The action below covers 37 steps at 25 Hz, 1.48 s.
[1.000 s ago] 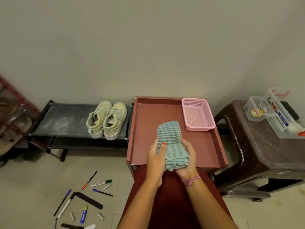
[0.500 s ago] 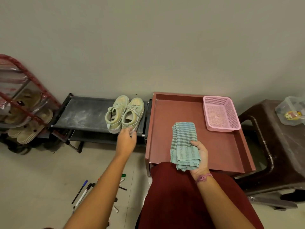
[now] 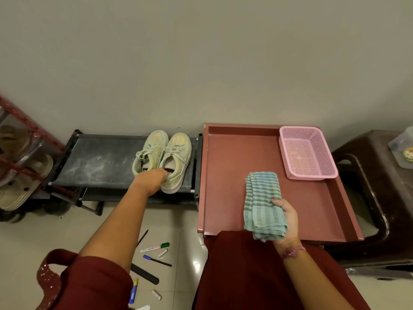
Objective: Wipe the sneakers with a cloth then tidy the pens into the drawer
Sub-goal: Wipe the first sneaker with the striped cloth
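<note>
Two pale green sneakers stand side by side on a low black rack. My left hand reaches into the heel opening of the right sneaker, fingers hooked inside it. My right hand holds a folded teal striped cloth above the open red-brown drawer. Several pens and markers lie scattered on the tiled floor below my left arm, some hidden by my sleeve.
A pink mesh basket sits in the drawer's far right corner. A dark brown plastic stool with a clear container stands to the right. A red shoe rack with sandals is at far left. The wall runs close behind.
My left hand left the cloth, reached out to the sneakers and now grips the right one at its heel. My right hand keeps the cloth alone. The view shifted left.
</note>
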### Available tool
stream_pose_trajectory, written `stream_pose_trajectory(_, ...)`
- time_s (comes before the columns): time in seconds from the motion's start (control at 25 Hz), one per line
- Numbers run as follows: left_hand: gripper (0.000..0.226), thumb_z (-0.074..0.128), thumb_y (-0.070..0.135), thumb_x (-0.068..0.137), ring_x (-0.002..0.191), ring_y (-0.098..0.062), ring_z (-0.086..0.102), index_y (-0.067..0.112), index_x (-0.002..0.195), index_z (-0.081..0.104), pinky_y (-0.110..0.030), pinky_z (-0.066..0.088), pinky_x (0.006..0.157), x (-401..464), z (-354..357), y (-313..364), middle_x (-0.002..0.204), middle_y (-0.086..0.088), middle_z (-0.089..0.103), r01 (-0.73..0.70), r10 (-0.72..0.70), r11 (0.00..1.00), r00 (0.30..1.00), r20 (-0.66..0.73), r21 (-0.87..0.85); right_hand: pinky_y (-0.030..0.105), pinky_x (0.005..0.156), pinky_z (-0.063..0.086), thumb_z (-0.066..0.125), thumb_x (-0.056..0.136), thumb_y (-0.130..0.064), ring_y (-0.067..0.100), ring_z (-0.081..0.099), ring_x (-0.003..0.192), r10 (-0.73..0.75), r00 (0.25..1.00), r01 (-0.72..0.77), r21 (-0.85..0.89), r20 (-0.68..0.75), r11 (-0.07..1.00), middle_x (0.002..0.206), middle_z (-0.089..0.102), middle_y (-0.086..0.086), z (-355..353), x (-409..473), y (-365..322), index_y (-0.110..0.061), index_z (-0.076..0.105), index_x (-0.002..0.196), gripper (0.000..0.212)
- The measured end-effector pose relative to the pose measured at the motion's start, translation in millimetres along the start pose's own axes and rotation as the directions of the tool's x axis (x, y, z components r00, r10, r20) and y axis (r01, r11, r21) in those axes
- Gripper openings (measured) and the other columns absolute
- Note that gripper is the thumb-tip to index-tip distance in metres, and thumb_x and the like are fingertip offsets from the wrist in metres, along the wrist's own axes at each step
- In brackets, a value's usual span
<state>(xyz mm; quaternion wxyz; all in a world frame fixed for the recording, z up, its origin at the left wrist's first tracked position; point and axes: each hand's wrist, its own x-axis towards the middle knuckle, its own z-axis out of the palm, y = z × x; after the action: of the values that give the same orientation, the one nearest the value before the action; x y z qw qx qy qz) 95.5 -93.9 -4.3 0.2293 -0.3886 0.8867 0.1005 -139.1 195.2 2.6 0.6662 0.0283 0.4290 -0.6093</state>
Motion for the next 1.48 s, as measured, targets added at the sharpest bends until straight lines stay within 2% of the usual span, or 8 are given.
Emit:
stream_pose_trajectory(0.24,0.027,0.046,0.005,0.092,0.097,-0.023,0.059,0.016,0.109,0.064,-0.039,0.049,0.088,8.3,-25.5,0.6,0.114,-0.006,0.064,-0.005,-0.019,0.987,0.989,-0.15,-0.159,0.03,0.032,0.045,0.083,0.03,-0.035,0.036,0.056,0.039,-0.018,1.0,0.018,0.032,0.008,0.999,0.072,0.061,0.026,-5.3,-10.4,-4.5,0.006,0.064,0.086,0.073)
stream_pose_trajectory(0.48,0.035,0.046,0.034,0.098,0.121,-0.026,0.045,0.019,0.129,0.055,-0.042,0.043,0.093,4.1,-21.0,13.9,0.128,-0.004,0.057,-0.014,0.011,0.989,1.0,0.018,0.145,0.034,0.03,0.045,0.085,0.03,-0.031,0.038,0.056,0.041,-0.021,0.999,0.019,0.057,0.031,0.998,0.076,0.061,0.024,-7.4,-23.9,-3.9,0.005,0.064,0.09,0.073)
stream_pose_trajectory(0.56,0.03,0.047,0.027,0.099,0.122,-0.026,0.045,0.018,0.125,0.057,-0.041,0.043,0.095,-0.1,-12.8,15.3,0.127,-0.004,0.058,0.012,-0.01,0.96,1.0,-0.011,0.279,0.033,0.03,0.045,0.085,0.03,-0.031,0.039,0.056,0.039,0.002,0.999,-0.003,0.042,0.035,0.999,0.074,0.061,0.026,-12.8,-24.9,-3.0,0.007,0.065,0.089,0.073)
stream_pose_trajectory(0.68,0.026,0.044,0.019,0.098,0.121,-0.025,0.046,0.019,0.118,0.063,-0.037,0.042,0.096,-2.8,-6.5,15.1,0.122,-0.003,0.062,0.069,-0.05,0.96,0.996,-0.076,0.272,0.032,0.031,0.045,0.083,0.031,-0.032,0.039,0.055,0.036,0.014,1.0,-0.015,0.045,0.028,0.999,0.072,0.06,0.028,-15.9,-26.6,1.1,0.009,0.063,0.091,0.075)
stream_pose_trajectory(0.92,0.029,0.039,0.027,0.102,0.113,-0.026,0.045,0.016,0.11,0.064,-0.039,0.038,0.093,-10.9,-39.0,26.3,0.115,-0.007,0.062,0.049,-0.034,0.995,0.986,-0.163,0.088,0.031,0.031,0.045,0.084,0.03,-0.031,0.039,0.056,0.037,0.023,0.999,-0.026,0.077,0.037,0.997,0.073,0.061,0.028,-13.0,-29.7,-0.3,0.01,0.062,0.093,0.078)
stream_pose_trajectory(1.12,0.033,0.04,0.033,0.102,0.127,-0.025,0.035,0.021,0.119,0.065,-0.04,0.023,0.101,-27.6,-77.7,44.9,0.119,-0.005,0.061,0.057,-0.164,0.955,0.918,-0.36,-0.29,0.037,0.03,0.046,0.083,0.037,-0.029,0.043,0.058,0.042,0.018,0.995,-0.026,0.084,0.097,0.996,0.078,0.061,0.029,-7.4,-40.4,-10.4,0.009,0.061,0.096,0.074)
stream_pose_trajectory(1.32,0.023,0.047,0.022,0.101,0.09,-0.018,0.057,0.01,0.092,0.064,-0.027,0.041,0.074,-77.3,-104.4,76.5,0.093,-0.006,0.064,-0.293,-0.031,0.702,0.898,-0.438,-0.649,0.042,0.045,0.054,0.083,0.035,-0.024,0.039,0.065,0.066,-0.154,0.987,0.142,0.214,0.039,0.967,0.093,0.062,0.02,6.0,-75.9,-15.7,0.001,0.056,0.109,0.082)
stream_pose_trajectory(1.48,0.024,0.045,0.02,0.102,0.086,-0.007,0.057,0.009,0.099,0.066,-0.025,0.046,0.082,-120.5,-107.4,125.6,0.094,-0.004,0.068,-0.446,0.044,0.502,0.869,-0.493,-0.741,0.042,0.06,0.056,0.079,0.042,-0.021,0.033,0.064,0.078,-0.251,0.968,0.24,0.25,0.015,0.938,0.097,0.062,0.017,9.9,-109.9,-16.8,-0.002,0.055,0.114,0.079)
